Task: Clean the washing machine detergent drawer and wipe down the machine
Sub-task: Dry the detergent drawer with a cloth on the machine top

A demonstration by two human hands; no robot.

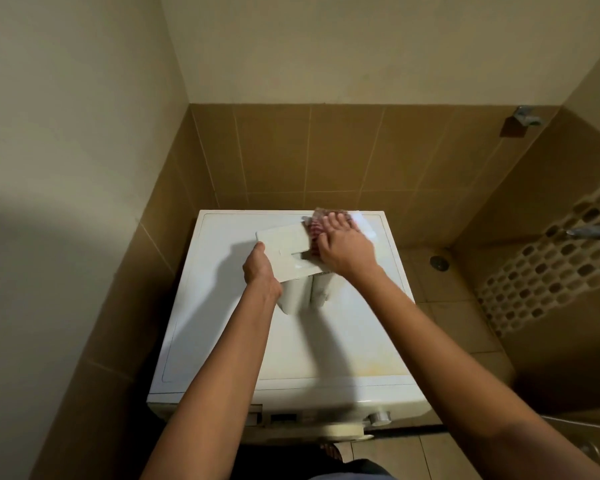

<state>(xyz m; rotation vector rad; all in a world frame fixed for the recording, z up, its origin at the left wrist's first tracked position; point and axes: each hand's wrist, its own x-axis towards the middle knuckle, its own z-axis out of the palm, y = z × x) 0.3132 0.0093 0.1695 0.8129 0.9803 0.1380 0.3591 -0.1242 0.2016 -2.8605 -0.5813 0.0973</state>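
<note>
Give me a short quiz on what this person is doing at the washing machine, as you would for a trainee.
1. True or false: the detergent drawer is pushed into its slot.
2. What does the right hand hold against the drawer: A a sponge, B a checked cloth, C a brush?
3. Which hand steadies the drawer by the edge of its front panel?
Key: 1 false, it is out, over the washing machine's top; 2 B; 3 the left hand.

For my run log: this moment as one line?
left hand: grips detergent drawer at left edge | right hand: holds cloth against its right side | washing machine: drawer out, above its top | stage: wiping
</note>
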